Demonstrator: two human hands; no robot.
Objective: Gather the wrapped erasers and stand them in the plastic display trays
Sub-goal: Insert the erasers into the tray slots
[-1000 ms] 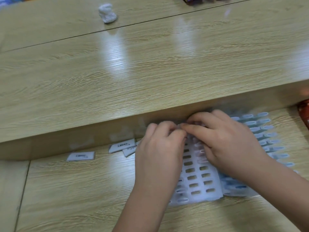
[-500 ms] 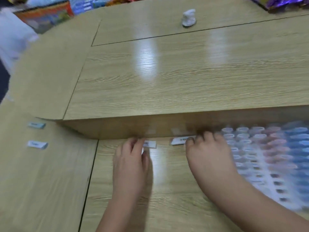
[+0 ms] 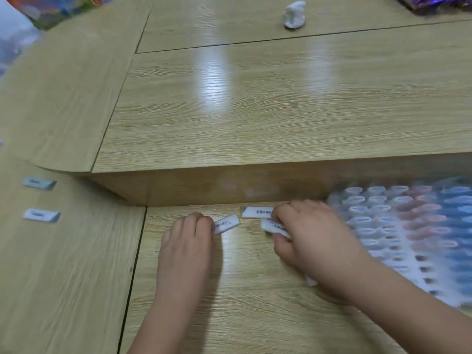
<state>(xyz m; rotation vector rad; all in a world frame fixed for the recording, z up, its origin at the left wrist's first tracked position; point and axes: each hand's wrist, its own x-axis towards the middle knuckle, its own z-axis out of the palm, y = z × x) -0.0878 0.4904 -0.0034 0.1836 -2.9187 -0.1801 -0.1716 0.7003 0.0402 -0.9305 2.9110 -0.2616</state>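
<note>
The left hand [image 3: 186, 241] pinched the first eraser [image 3: 227, 224] in its fingers. The right hand [image 3: 315, 242] grasped the second eraser [image 3: 273, 226], with its fingers touching the third eraser [image 3: 256, 212], which lay flat on the worktop [image 3: 229, 315]. The trays [image 3: 408, 226], blurred, lay just right of that hand. Two loose erasers [image 3: 42, 215] lay far left.

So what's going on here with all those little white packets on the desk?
A person is gathering wrapped erasers off a wooden desk. The left hand pinches a first eraser; the right hand grips a second eraser, with a third eraser at its fingertips. A rear eraser and a front eraser lie untouched at the far left. The display trays, blurred, sit to the right.
</note>
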